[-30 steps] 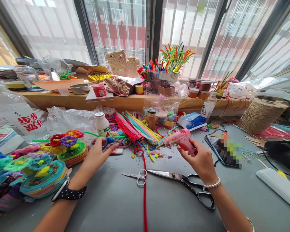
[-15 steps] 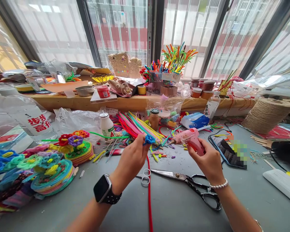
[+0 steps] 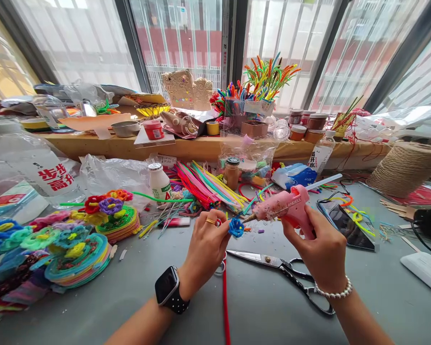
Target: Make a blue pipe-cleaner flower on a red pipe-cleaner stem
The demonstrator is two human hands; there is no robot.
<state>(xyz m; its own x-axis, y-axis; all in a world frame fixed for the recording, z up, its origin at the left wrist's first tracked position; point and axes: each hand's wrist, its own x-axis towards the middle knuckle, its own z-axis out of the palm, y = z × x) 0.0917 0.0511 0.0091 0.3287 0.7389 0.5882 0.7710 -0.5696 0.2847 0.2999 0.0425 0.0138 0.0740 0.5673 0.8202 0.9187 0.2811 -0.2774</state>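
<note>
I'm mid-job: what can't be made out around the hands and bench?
Small scissors: blades hidden behind the left hand in the head view.
Nozzle and flower: contact too small to tell, head view.
Glue gun: grip partly covered by the right hand, head view.
Red cord: near end cut off by the head view's bottom edge.
White bar: far end cut off by its right edge.

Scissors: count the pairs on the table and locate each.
2. The large black-handled pair lies beside the right hand; the small silver pair is mostly hidden by the left hand. More may be hidden.
</note>
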